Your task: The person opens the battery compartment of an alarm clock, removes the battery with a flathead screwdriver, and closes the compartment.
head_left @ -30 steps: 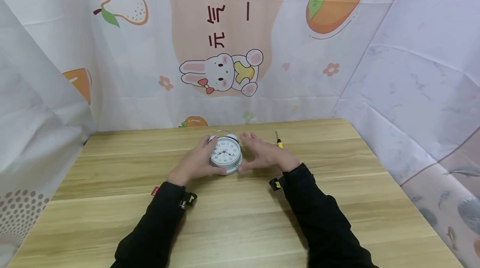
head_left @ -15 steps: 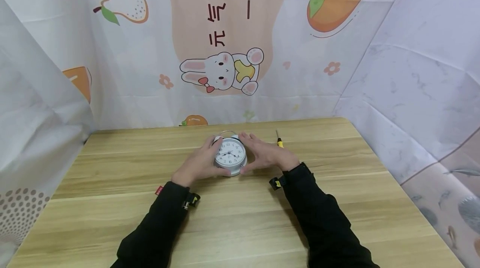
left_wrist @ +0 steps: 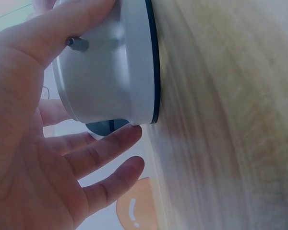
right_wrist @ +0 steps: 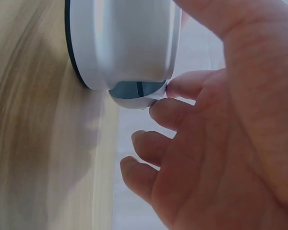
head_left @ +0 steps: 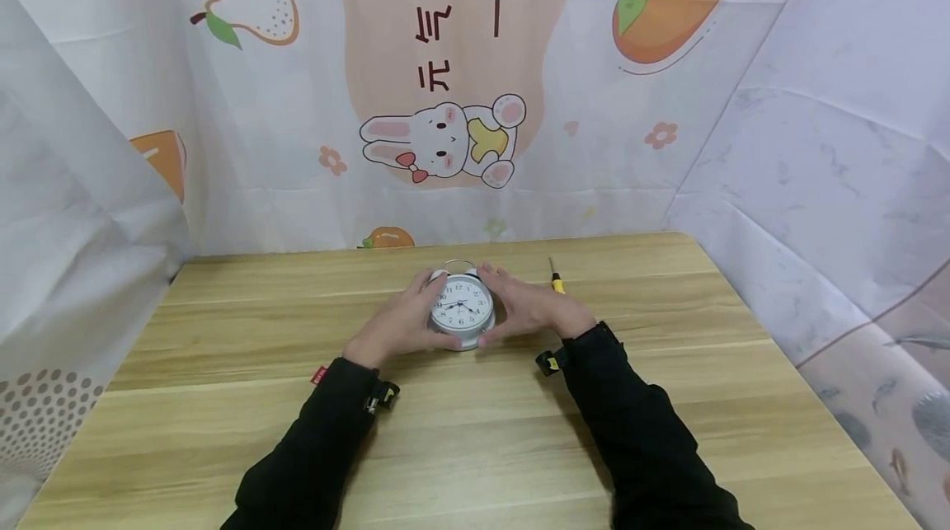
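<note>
A round white twin-bell alarm clock (head_left: 463, 299) lies face up near the back of the wooden table, its wire handle pointing to the far side. My left hand (head_left: 401, 320) grips its left side, thumb at the lower edge and fingers by the left bell. On the other side my right hand (head_left: 530, 307) holds it, thumb low and fingertips at the right bell (right_wrist: 137, 98). Seen from the left wrist, a small metal foot (left_wrist: 79, 44) sticks out of the casing under the thumb, and the clock's dark back rim (left_wrist: 156, 72) is against the tabletop.
A small screwdriver (head_left: 557, 284) with a yellow and black handle lies beyond my right wrist, partly covered by it. Printed white curtains (head_left: 594, 184) hang along the table's back and sides. Each black sleeve (head_left: 319, 423) has a small camera strapped at the cuff.
The alarm clock has slid a little to the right, with my left hand moving along. My right hand has stayed nearly in place, and the gap between it and the clock has closed.
</note>
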A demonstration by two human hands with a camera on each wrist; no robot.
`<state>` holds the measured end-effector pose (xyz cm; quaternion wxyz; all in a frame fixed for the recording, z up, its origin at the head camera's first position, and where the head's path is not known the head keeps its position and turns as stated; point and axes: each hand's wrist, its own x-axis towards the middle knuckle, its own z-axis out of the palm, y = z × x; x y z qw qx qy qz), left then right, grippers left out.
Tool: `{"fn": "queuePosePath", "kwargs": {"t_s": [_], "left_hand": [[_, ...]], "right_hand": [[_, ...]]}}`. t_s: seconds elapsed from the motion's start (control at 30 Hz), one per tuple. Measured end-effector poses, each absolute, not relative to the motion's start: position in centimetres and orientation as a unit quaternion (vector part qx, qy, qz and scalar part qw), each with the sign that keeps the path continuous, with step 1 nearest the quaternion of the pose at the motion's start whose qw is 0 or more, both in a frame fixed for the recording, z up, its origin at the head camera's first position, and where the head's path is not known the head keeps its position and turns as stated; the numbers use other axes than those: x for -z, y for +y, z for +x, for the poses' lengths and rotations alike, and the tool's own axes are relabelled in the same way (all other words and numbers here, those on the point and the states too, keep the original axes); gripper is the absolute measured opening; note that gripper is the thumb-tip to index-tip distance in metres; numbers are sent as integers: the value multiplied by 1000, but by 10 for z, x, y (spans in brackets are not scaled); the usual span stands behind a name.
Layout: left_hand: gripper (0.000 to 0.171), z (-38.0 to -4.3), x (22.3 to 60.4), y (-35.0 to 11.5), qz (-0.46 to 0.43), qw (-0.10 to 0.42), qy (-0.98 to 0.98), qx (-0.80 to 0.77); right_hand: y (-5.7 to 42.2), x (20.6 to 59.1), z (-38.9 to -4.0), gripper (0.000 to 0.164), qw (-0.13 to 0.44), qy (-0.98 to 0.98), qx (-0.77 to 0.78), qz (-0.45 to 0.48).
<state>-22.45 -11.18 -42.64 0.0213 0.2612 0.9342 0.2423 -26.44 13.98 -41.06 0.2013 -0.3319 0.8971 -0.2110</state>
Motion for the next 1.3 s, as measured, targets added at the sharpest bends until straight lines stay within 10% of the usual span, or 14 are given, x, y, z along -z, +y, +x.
{"fn": "queuePosePath", "kwargs": {"t_s": [1.3], "left_hand": [[128,-222,423,-115,236,72,919,-308]], "right_hand": [[137,413,-264,126,176,896,213,-347]]}}
